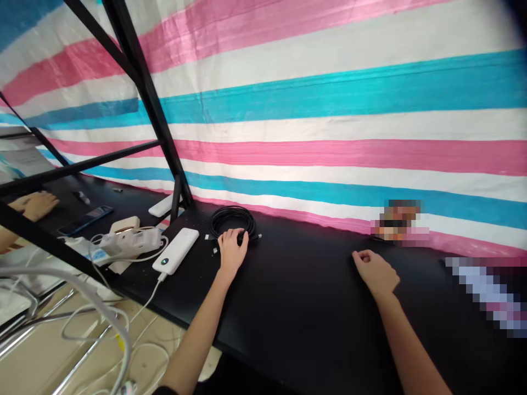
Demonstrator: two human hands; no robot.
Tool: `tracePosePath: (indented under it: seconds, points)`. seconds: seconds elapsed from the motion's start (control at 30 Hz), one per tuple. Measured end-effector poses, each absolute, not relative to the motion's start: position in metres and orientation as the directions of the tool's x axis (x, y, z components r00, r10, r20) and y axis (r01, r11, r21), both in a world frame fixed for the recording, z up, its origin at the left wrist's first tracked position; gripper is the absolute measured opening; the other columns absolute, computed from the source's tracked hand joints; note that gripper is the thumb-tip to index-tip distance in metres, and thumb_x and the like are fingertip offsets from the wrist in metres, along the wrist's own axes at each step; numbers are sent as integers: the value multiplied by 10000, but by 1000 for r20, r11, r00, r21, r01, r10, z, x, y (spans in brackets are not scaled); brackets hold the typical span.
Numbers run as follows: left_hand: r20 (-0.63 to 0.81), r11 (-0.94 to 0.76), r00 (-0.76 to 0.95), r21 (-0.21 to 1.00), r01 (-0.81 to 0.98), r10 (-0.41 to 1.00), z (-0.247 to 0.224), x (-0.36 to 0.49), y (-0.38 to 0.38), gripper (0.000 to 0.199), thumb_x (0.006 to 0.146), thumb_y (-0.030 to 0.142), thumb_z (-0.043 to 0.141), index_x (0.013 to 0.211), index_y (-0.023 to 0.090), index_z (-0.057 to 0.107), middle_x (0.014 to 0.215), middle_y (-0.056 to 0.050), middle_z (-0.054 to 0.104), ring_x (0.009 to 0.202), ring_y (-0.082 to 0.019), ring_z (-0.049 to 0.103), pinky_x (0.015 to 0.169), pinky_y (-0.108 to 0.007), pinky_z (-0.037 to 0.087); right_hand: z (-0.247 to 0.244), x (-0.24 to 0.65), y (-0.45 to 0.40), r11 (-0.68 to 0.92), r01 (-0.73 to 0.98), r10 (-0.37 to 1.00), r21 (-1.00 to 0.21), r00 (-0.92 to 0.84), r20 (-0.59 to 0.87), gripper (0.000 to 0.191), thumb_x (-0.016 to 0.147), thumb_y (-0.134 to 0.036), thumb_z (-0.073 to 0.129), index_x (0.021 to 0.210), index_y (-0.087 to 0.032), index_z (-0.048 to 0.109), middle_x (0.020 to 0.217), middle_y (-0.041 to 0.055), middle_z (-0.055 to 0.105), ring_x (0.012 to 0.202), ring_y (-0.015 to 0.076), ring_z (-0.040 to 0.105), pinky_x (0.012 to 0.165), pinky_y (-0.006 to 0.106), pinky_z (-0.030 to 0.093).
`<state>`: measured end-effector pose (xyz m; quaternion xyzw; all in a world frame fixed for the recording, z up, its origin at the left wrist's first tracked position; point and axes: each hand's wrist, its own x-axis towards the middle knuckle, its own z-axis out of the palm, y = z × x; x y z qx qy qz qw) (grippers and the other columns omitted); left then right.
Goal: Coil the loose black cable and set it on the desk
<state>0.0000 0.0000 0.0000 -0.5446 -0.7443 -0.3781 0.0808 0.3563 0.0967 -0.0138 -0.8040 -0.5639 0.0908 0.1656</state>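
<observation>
A coiled black cable [233,211] lies at the back left of the black table [304,307], with light-coloured connectors showing at its ends. My left hand [233,251] is closed over the near side of this coil, and a black part of it shows between thumb and forefinger. Farther right, my right hand [375,272] rests on the tabletop with its fingers curled in; nothing shows in it. Left of the coil is a white power bank [176,251] with a white cord plugged into its near end.
A black metal frame [158,120] divides the tables. Beyond it are a white power strip [132,241], a phone [85,219] and another person's hands [39,206]. White cords [119,329] hang at the left edge. Striped sheeting [329,159] stands behind; blurred items [486,293] lie right.
</observation>
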Motion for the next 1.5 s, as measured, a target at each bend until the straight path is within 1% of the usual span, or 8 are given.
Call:
tracePosePath:
  seconds: [0.3,0.6,0.9,1.07,1.23,1.3,1.43,1.5]
  points:
    - [503,257,-441,393,883,744,-2,-25,0,256,886,351,548,1051,168,615,1117,-74,622,1039,-207,580,930,-462,458,-15,357,98,-293,880,939,-373,338,60,288,832,-439,514,868,-216,691,880,86,681,767,259,628,626,332,416]
    - [450,288,-402,301,909,798,-9,-31,1,272,891,371,536,1065,176,612,1139,-79,614,1031,-203,582,919,-452,468,-15,356,95,-283,874,940,-396,334,65,258,836,-426,517,848,-226,680,922,65,678,805,258,622,625,323,390]
    - [478,264,-396,320,910,784,-13,-39,5,316,877,433,527,1002,155,613,1060,-76,627,1042,-223,562,965,-481,392,-14,355,91,-268,863,940,-428,332,80,247,856,-412,500,854,-233,670,921,41,665,812,217,618,655,294,376]
    - [486,157,-299,311,937,821,-11,-43,2,461,756,562,582,999,171,603,1040,-119,639,1033,-302,550,957,-460,359,-14,355,90,-253,856,940,-450,327,94,226,864,-397,506,836,-235,661,894,17,662,799,191,618,655,274,371]
    - [435,116,-248,308,944,865,0,-44,-1,342,747,517,617,892,208,635,976,-88,699,987,-285,591,973,-432,343,-12,357,89,-229,850,947,-473,308,95,230,872,-389,498,831,-223,652,909,20,658,798,177,620,653,260,369]
    - [399,132,-260,320,938,880,8,-46,-1,309,769,493,605,902,218,650,965,-87,713,964,-268,615,936,-393,381,-11,357,88,-222,848,950,-481,298,89,234,874,-389,499,828,-219,653,911,25,661,798,179,624,652,261,371]
    - [291,199,-308,349,916,906,31,-54,5,365,858,509,490,996,214,654,847,-64,716,823,-222,653,730,-332,471,-9,358,88,-222,843,953,-490,294,73,240,874,-393,500,832,-213,653,928,35,671,818,191,632,657,270,373]
    - [224,187,-276,350,918,935,41,-57,8,391,873,513,488,1009,182,645,863,-48,702,807,-190,649,728,-342,493,-8,358,88,-224,841,954,-492,292,64,243,876,-396,492,839,-217,650,939,36,672,830,198,632,661,276,374]
